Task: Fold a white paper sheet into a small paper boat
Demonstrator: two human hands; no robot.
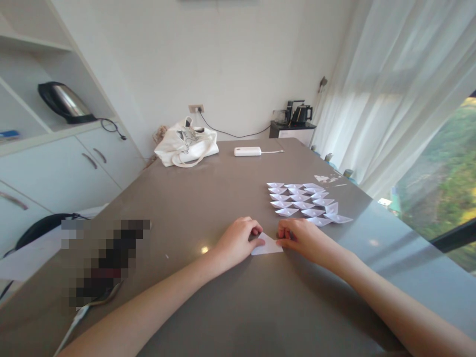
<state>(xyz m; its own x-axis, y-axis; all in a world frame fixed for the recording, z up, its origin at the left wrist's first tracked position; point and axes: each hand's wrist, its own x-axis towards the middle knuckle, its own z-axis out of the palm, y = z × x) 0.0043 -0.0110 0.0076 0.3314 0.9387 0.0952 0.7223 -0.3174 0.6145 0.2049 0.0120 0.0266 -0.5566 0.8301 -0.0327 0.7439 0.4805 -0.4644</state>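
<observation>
A small white folded paper triangle lies on the grey table just in front of me. My left hand has its fingers curled and pressed down on the paper's left corner. My right hand pinches the paper's right corner with closed fingers. Just beyond my right hand, several finished white paper boats lie in rows on the table.
A white bag and a white power bank with its cable sit at the table's far end. A blurred dark object lies at the left edge. Cabinets with a kettle stand left; curtains and a window are on the right.
</observation>
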